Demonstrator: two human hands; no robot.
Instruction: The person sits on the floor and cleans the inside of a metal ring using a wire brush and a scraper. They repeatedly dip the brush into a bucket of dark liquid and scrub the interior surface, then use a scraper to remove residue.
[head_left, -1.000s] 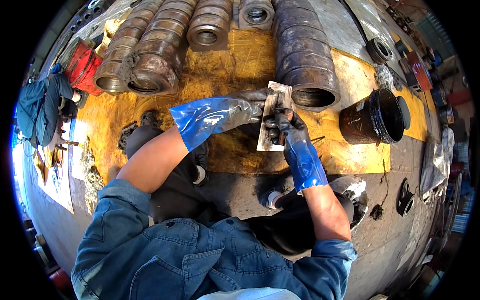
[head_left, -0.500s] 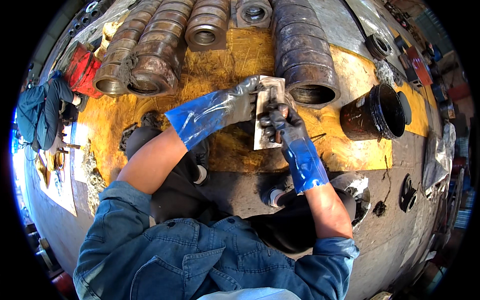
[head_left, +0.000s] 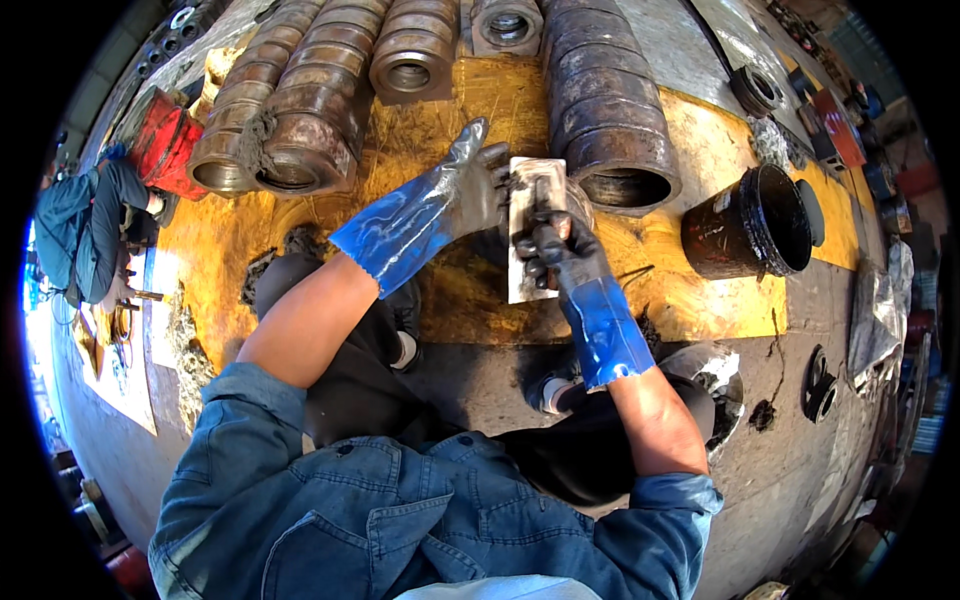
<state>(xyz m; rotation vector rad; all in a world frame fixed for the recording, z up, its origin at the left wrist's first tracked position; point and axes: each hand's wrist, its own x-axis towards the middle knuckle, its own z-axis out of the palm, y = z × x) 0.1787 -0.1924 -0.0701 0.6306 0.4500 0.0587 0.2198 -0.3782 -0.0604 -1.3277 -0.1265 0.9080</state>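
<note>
My right hand (head_left: 572,252), in a grimy blue rubber glove, is closed around the handle of a flat rectangular trowel (head_left: 537,182). The trowel's pale, dark-smeared face is turned up toward me, its long side running away from me. Just left of its edge is my left hand (head_left: 470,188), gloved the same way, its thumb raised and fingers stretched out, holding nothing. Behind the trowel, a round metal piece (head_left: 580,205) shows only in part; the trowel and my right hand hide the rest.
Rows of thick ringed metal cylinders (head_left: 610,110) lie at the far side on a yellow, stained sheet (head_left: 450,120). To the right stands a tilted black bucket (head_left: 722,235); a red bucket (head_left: 168,148) is at the left, beside a crouching person (head_left: 80,225). A dark ring (head_left: 822,390) lies at right.
My left hand has let go of the trowel's far left edge and opened, moving slightly left. The trowel stays in my right hand, shifted only a little.
</note>
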